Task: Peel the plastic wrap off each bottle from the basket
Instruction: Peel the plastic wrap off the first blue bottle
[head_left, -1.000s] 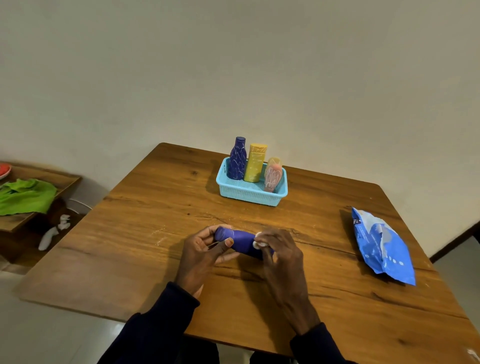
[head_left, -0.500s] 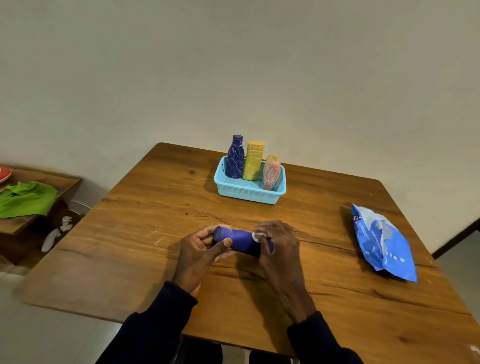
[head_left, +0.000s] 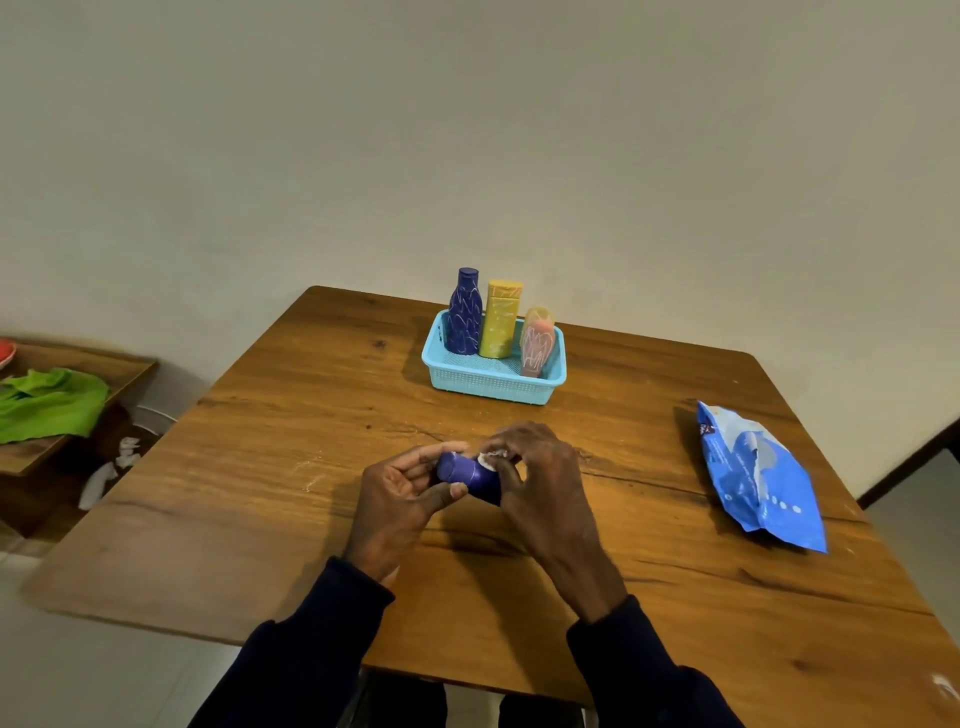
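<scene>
A dark blue bottle (head_left: 467, 474) lies on its side just above the wooden table (head_left: 260, 493), held between both hands. My left hand (head_left: 400, 499) grips its left end with thumb and fingers. My right hand (head_left: 540, 478) covers its right end and pinches a bit of whitish plastic wrap (head_left: 488, 460) on top of the bottle. Further back, a light blue basket (head_left: 488, 382) holds three upright wrapped bottles: a dark blue bottle (head_left: 464, 314), a yellow bottle (head_left: 500, 319) and a pink bottle (head_left: 537, 340).
A blue plastic pouch (head_left: 758, 478) lies on the table at the right. Off the table at the left, a low wooden shelf (head_left: 78, 364) carries a green cloth (head_left: 49, 402). A plain wall stands behind the table.
Both hands have lifted and tilted the bottle slightly. My right hand has shifted up over its right end, gathering the white wrap between the fingertips.
</scene>
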